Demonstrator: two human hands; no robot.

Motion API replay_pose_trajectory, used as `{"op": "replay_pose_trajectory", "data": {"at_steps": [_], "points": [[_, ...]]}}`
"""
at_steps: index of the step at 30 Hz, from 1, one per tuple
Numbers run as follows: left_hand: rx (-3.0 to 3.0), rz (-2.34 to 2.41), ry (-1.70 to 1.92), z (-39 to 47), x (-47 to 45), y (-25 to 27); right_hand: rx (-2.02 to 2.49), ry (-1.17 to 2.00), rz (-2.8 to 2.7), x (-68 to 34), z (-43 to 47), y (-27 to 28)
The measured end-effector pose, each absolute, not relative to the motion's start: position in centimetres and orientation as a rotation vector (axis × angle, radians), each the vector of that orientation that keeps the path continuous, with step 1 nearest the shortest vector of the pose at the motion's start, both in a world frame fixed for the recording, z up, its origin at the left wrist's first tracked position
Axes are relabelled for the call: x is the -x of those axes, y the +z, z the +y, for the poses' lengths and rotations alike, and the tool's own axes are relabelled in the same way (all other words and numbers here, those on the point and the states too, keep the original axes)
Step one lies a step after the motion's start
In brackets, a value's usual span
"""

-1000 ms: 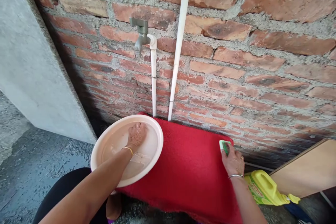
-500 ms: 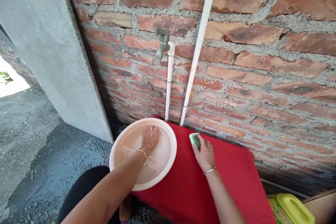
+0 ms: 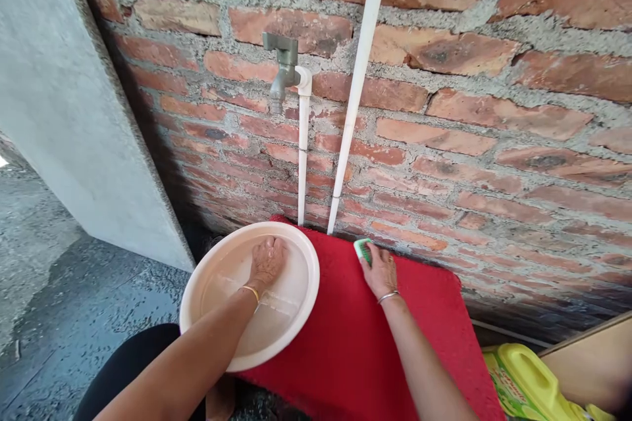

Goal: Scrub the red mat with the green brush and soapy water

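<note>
My left hand (image 3: 268,262) rests palm down in a pale pink basin (image 3: 191,306), in shallow, cloudy-looking water. Its fingers point away from me, slightly apart, and I see nothing held in them; the fingertips are partly hidden by the water. A gold-coloured bangle circles that wrist. To the right, my right hand (image 3: 381,271) grips a small scrubbing brush (image 3: 364,250) with a light green rim and darker green middle. The fingers cover most of the brush, low over or against the red cloth (image 3: 336,342) near the wall. A silver bangle is on this wrist.
A grey tap (image 3: 282,69) on a white pipe (image 3: 303,158) stands above the basin. A longer white pipe (image 3: 356,92) runs up the brick wall (image 3: 469,118). At left leans a concrete slab (image 3: 93,118) over wet floor (image 3: 118,296). A yellow jug (image 3: 528,381) sits lower right.
The view has shifted slightly right and closer to the wall. My right hand, still on the brush, has moved a little toward the wall. My left hand stays in the basin.
</note>
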State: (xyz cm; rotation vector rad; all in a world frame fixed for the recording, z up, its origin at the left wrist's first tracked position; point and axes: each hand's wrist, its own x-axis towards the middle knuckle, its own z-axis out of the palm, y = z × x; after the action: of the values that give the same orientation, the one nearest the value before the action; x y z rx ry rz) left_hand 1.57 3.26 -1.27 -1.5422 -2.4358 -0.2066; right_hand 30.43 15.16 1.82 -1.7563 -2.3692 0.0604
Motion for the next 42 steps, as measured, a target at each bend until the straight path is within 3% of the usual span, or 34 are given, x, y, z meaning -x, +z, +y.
{"op": "replay_pose_trajectory", "data": {"at_steps": [13, 17, 22, 30, 36, 42], "points": [[1.57, -2.483, -0.269, 3.3, -1.8, -0.4, 2.431, 0.064, -1.491, -53.0, 13.9, 2.8], [1.554, -2.513, -0.278, 3.4, -2.0, 0.0, 2.166, 0.206, -1.536, -50.0, 10.9, 1.4], [1.558, -2.511, -0.231, 3.4, -2.1, 0.0, 1.707, 0.438, -1.815, -38.3, 6.1, -0.2], [1.566, -2.497, -0.248, 3.4, -1.8, -0.4, 1.476, 0.338, -2.226, -24.8, 1.0, 0.2], [1.573, -2.495, -0.286, 3.5, -1.6, -0.7, 1.513, 0.181, -2.302, -26.7, 1.0, -0.3], [1.588, -2.507, -0.275, 3.4, -1.7, -0.4, 1.737, 0.004, -2.16, -36.1, 2.7, -1.0]]}}
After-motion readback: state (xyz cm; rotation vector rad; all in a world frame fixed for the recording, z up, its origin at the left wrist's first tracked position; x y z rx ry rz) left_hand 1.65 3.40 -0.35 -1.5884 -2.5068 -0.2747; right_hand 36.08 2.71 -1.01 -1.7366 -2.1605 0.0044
